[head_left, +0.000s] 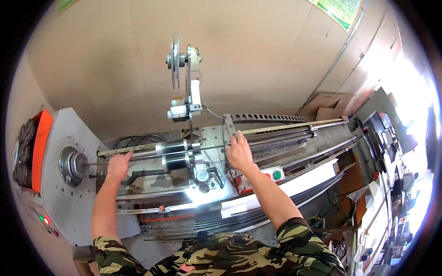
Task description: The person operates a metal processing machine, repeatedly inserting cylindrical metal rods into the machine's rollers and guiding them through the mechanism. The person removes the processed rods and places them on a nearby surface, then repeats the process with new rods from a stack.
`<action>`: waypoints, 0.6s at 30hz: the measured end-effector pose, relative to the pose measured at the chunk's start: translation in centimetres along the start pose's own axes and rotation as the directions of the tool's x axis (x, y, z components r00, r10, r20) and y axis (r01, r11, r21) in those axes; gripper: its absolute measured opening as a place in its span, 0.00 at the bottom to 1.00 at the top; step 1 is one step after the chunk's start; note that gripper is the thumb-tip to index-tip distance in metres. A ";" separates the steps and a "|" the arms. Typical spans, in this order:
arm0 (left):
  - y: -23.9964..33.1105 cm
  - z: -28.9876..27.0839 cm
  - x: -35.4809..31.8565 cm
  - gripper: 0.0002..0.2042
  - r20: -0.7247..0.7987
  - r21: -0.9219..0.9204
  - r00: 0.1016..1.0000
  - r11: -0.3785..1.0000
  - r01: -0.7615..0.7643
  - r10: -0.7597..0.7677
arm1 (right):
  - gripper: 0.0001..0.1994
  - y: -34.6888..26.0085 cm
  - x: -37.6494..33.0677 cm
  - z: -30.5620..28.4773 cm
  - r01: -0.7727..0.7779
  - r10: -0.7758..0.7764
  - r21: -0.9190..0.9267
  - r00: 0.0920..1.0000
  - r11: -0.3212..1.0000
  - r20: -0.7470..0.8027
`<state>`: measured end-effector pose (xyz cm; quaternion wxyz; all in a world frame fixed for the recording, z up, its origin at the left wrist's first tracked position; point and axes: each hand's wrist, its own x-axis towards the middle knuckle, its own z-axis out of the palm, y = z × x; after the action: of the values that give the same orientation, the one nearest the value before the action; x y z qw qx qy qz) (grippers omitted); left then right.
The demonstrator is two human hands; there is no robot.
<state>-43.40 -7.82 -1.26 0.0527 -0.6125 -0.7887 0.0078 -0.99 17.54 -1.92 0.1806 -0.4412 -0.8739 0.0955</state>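
A long thin metal rod runs across the lathe-like machine, from the round chuck on the left through the carriage in the middle. My left hand is closed around the rod a little to the right of the chuck. Over the bed to the right of the carriage lies my right hand, its fingers spread and reaching to the rod's line beside an upright bracket. Two dark cylinders with bright ends sit between my hands. A dial gauge is fixed on the carriage.
A spool on a post stands behind the carriage. Near my right forearm is a switch box with green and red buttons. A bundle of thin rods lies along the front. An orange-edged box rests on the grey headstock housing.
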 end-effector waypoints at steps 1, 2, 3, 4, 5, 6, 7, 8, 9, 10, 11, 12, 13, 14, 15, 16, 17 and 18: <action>0.3 0.3 0.1 0.20 0.000 -0.003 1.000 1.000 -0.005 0.005 | 0.26 0.1 0.0 0.0 0.005 -0.005 0.008 1.000 1.000 -0.011; 0.7 0.2 0.3 0.20 0.002 -0.004 1.000 1.000 -0.009 0.009 | 0.25 0.2 -0.1 0.1 0.011 -0.010 0.018 1.000 1.000 -0.022; 1.1 0.0 0.4 0.20 0.004 -0.005 1.000 1.000 -0.012 0.012 | 0.25 0.2 -0.1 0.2 0.017 -0.016 0.029 0.999 0.999 -0.033; 1.7 -0.1 0.6 0.20 -0.005 -0.012 1.000 1.000 -0.021 0.021 | 0.25 0.2 -0.3 0.2 0.004 -0.003 0.028 0.999 1.000 -0.032; 1.9 -0.1 0.7 0.20 -0.018 -0.015 0.999 0.999 -0.034 0.034 | 0.25 -0.1 -0.2 0.0 0.002 -0.002 0.025 1.000 1.000 -0.021; 2.1 0.0 0.8 0.20 -0.031 -0.017 0.998 0.999 -0.046 0.046 | 0.25 -0.4 -0.1 -0.1 0.002 -0.001 0.022 1.000 1.000 -0.010; 2.2 0.1 1.0 0.20 -0.044 -0.019 0.997 0.998 -0.058 0.057 | 0.25 -0.7 0.0 -0.2 0.001 -0.001 0.019 1.000 1.000 0.001; 2.6 0.2 1.2 0.19 -0.035 -0.008 0.998 0.999 -0.054 0.053 | 0.22 -0.9 -0.1 0.0 0.034 -0.034 0.021 0.999 0.999 -0.025; 2.7 0.3 1.3 0.19 -0.037 -0.007 0.998 0.998 -0.060 0.060 | 0.22 -1.2 -0.1 0.2 0.026 -0.026 0.033 1.000 0.999 -0.018; 3.0 0.3 1.4 0.19 -0.039 -0.005 0.997 0.998 -0.066 0.066 | 0.22 -1.7 0.0 0.4 0.019 -0.018 0.044 1.000 0.999 -0.011; 3.2 0.2 1.5 0.19 -0.042 -0.004 0.996 0.997 -0.074 0.074 | 0.22 -2.2 0.0 0.6 0.009 -0.009 0.054 1.000 0.998 -0.006; 3.3 0.4 1.6 0.19 -0.036 0.000 0.996 0.997 -0.076 0.076 | 0.22 -2.7 0.1 1.2 0.007 -0.006 0.068 1.000 0.998 -0.012; 3.4 0.5 1.7 0.19 -0.032 0.005 0.997 0.997 -0.077 0.077 | 0.22 -3.1 0.1 1.7 0.005 -0.004 0.082 1.000 0.997 -0.020; 3.5 0.6 1.7 0.19 -0.023 0.011 0.997 0.997 -0.076 0.076 | 0.22 -3.9 0.1 1.7 0.010 -0.009 0.089 1.000 0.996 -0.012; 3.5 0.7 1.7 0.19 -0.019 0.019 0.997 0.997 -0.073 0.073 | 0.22 -4.6 0.0 1.6 0.014 -0.014 0.095 1.000 0.995 -0.004; 3.6 0.7 1.7 0.19 -0.016 0.027 0.997 0.997 -0.070 0.070 | 0.22 -5.2 -0.1 1.5 0.024 -0.025 0.076 1.000 0.997 0.013; 3.9 0.6 1.7 0.18 -0.015 0.033 0.998 0.997 -0.067 0.067 | 0.22 -5.7 -0.1 1.5 0.023 -0.024 0.094 1.000 0.995 0.009; 4.1 0.5 1.7 0.18 -0.019 0.027 0.998 0.998 -0.064 0.065 | 0.21 -6.2 -0.1 1.5 0.023 -0.023 0.112 1.000 0.994 0.004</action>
<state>-39.88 -5.15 -1.94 0.0681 -0.6370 -0.7677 0.0140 -6.11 13.73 -1.31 0.2038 -0.4201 -0.8726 0.1432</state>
